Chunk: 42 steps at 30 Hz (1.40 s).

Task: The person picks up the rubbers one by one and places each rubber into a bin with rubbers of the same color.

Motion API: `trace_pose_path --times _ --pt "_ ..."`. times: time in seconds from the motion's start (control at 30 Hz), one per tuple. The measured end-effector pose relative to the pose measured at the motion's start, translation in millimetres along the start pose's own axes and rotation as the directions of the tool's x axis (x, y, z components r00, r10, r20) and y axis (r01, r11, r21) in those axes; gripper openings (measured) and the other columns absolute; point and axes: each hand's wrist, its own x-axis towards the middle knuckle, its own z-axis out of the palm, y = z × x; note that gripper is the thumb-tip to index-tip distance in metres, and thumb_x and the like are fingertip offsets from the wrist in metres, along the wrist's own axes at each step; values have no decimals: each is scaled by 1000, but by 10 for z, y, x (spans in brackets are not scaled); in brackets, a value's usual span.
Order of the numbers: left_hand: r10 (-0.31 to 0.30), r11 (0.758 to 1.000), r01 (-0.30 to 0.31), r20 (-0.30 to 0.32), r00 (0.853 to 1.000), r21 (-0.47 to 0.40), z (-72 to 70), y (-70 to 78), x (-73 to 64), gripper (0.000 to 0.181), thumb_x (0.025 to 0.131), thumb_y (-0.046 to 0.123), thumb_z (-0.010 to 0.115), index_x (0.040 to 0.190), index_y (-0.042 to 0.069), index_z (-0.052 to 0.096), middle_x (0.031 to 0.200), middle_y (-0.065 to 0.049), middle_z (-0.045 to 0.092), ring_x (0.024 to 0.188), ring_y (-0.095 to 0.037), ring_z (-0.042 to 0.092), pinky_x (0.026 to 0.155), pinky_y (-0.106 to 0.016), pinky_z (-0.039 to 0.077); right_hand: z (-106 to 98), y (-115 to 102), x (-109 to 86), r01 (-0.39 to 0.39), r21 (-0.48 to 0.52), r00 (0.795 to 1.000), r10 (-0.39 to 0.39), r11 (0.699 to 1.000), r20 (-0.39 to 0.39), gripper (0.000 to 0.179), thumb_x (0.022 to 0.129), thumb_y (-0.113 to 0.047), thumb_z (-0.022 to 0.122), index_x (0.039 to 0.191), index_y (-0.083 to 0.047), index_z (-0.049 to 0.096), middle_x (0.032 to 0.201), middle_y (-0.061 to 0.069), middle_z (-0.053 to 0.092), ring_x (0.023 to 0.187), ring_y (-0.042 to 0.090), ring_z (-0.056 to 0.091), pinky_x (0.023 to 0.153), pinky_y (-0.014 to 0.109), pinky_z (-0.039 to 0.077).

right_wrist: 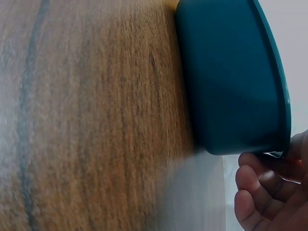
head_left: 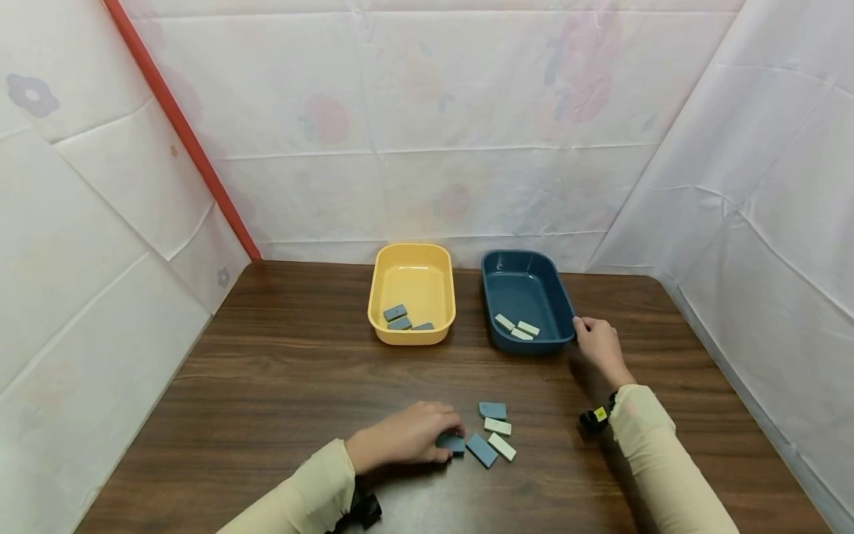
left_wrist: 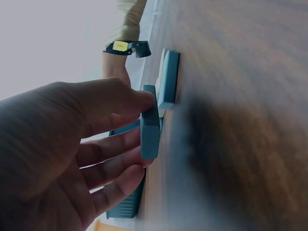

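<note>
Your left grip [head_left: 407, 432] was narrow, thumb and fingers pinching a grey-blue block [left_wrist: 150, 137] low at the near part of the brown counter [head_left: 280, 371]; whether that block touched the wood, you could not tell. Just beyond it, to the right, four more pieces lay in a loose cluster: an angled grey-blue piece [head_left: 482, 450] nearest, a slanted pale piece [head_left: 502, 446] beside it, another pale piece [head_left: 497, 426] farther back, and a second grey-blue piece [head_left: 492, 410] behind that.

Your right grip [head_left: 600, 348] held the dark blue tray [head_left: 520, 285] at its near right corner, thumb and fingers pinching the rim. Three pale blocks [head_left: 528, 328] lay inside, at the near end. To its left, a little apart, stood the yellow tray [head_left: 414, 278] with three grey-blue blocks [head_left: 400, 323] at its near end. White patterned sheets [head_left: 414, 89] hung behind and at both sides.
</note>
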Motion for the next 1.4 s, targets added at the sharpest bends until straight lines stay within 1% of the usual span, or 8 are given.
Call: trace_pose_path --times 0.3,0.57,0.77,0.97,1.03,1.17,1.27,1.4 --pt "-25 999 23 -44 999 -45 -81 -33 -30 24 88 21 70 112 16 69 103 5 66 83 -1 55 73 -16 47 0 25 9 3 -8 1000 -3 1000 -7 44 106 -27 36 106 5 67 77 15 66 68 22 51 65 32 39" --pt "-40 998 33 -133 990 -55 -110 -98 -32 24 88 20 70 111 15 68 101 4 64 85 -4 55 76 -18 48 4 32 5 0 -6 1000 0 1000 -14 45 106 -28 36 100 4 67 67 8 59 64 20 48 63 30 37" --pt "-8 999 -4 -235 972 -51 -131 -155 -37 23 88 17 69 111 15 69 100 3 64 86 -8 58 76 -19 49 6 35 4 -5 -8 1000 5 1000 -12 47 106 -30 35 100 4 66 68 9 58 66 21 48 64 31 38" --pt "-21 1000 14 -281 959 -27 -198 -188 -44 24 87 20 70 111 16 69 100 4 65 87 -7 56 77 -23 49 47 66 2 -12 -12 1000 12 1000 -9 47 106 -29 35 116 5 65 87 19 67 80 28 57 72 37 43" --pt "-17 1000 12 -297 955 -19 -221 -203 -45 24 87 19 70 111 16 69 100 4 64 86 -8 56 77 -23 49 54 68 -1 -14 -9 1000 14 1000 -8 47 106 -29 35 117 5 65 90 20 68 82 29 58 74 39 44" --pt "-22 999 14 -312 950 -30 -292 -220 -49 25 88 19 70 113 16 69 102 3 65 86 -9 57 76 -23 49 54 58 -1 -11 -5 1000 11 1000 -17 47 106 -29 36 116 5 66 86 18 68 80 27 57 73 37 44" --pt "-31 999 20 -332 943 -36 -357 -226 -47 25 87 19 70 112 15 70 103 2 66 87 -10 57 76 -23 50 53 48 4 -4 -1 1000 4 1000 -20 46 106 -30 36 109 4 67 76 14 64 73 24 54 68 34 42" --pt "-36 999 31 -394 918 -18 -426 -256 -35 24 86 17 72 109 15 70 102 2 66 87 -10 57 76 -24 51 47 34 20 8 1 1000 -8 1000 -30 46 106 -29 36 101 4 67 68 9 60 66 21 51 65 31 40"
